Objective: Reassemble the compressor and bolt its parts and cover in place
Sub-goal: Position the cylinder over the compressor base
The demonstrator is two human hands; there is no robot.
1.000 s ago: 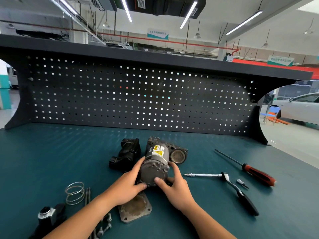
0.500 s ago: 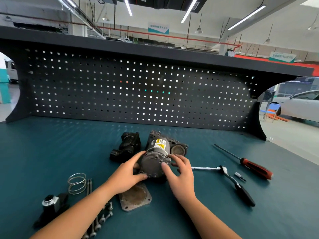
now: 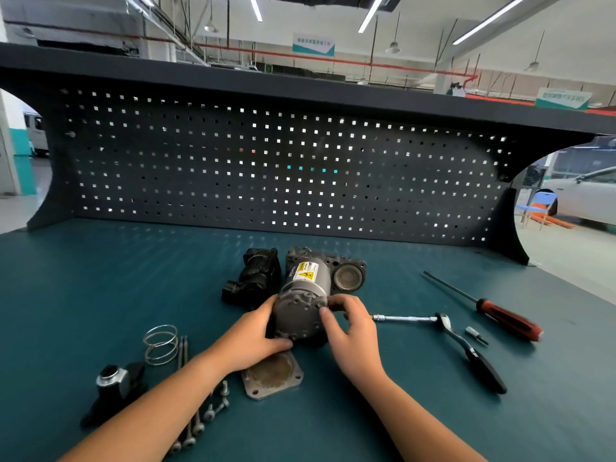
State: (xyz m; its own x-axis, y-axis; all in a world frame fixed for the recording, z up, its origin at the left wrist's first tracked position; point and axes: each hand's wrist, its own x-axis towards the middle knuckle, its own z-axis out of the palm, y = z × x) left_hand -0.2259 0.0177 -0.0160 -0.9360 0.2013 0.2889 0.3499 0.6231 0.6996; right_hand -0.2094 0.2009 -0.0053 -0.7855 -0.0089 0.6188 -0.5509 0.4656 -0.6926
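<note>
compressor point(image 3: 305, 305) lies on its side in the middle of the teal bench point(image 3: 100, 278), its round end face turned toward the person, probably so the bolt holes on that face are easy to see and reach. the left hand point(image 3: 253, 341) grips the near left side of the body, fingers curled round the casing and thumb tucked under the lower edge; this looks like a steadying hold to stop the cylinder rolling. the right hand point(image 3: 350, 331) is at the right rim of the end face, thumb and forefinger pinched on a lug there and the other fingers curled; whether a small fastener sits between them i cannot tell. the square cover plate point(image 3: 271, 375) lies flat just in front of the compressor, partly under the left wrist, with loose bolts point(image 3: 209, 415) and a coil spring point(image 3: 161, 343) to its left, so bolting seems not yet begun. ratchet point(image 3: 460, 341) and screwdriver point(image 3: 500, 315) lie on the right, near the working hand. a black housing point(image 3: 253, 278) sits just beside the compressor's far left side.
</note>
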